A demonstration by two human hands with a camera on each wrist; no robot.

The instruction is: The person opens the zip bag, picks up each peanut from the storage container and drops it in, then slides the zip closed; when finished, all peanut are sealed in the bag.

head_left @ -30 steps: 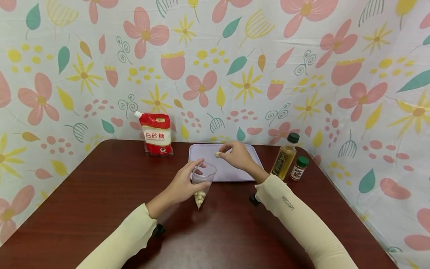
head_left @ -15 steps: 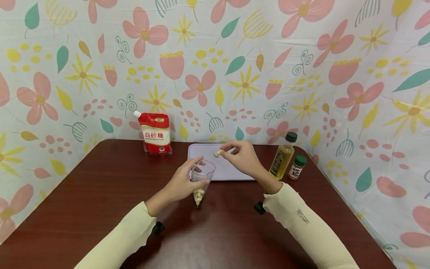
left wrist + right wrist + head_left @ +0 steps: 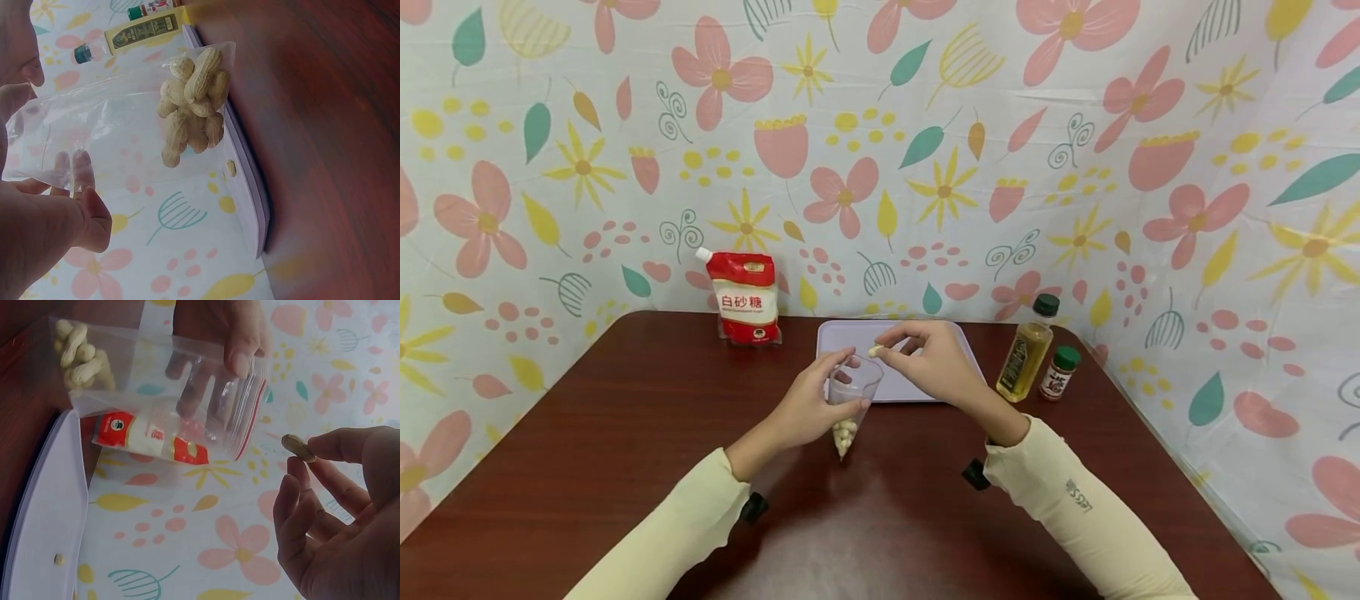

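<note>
two hands, both arms stretched forward and angled inward. the left hand (image 3: pixel 812 402) is curled round one clear bag (image 3: pixel 855 412), thumb on one side and fingers on the other, near its mouth; a cluster of overlapping peanuts (image 3: pixel 194 103) fills the bottom. the right hand (image 3: pixel 932 365), just beside the mouth, pinches one peanut (image 3: pixel 298 449) at its fingertips. one more nut (image 3: pixel 59 559) lies on the single tray (image 3: pixel 895 388). the counter (image 3: pixel 625 408) also bears one pouch (image 3: pixel 747 300), one bottle (image 3: pixel 1026 358) and one jar (image 3: pixel 1060 375).
</note>
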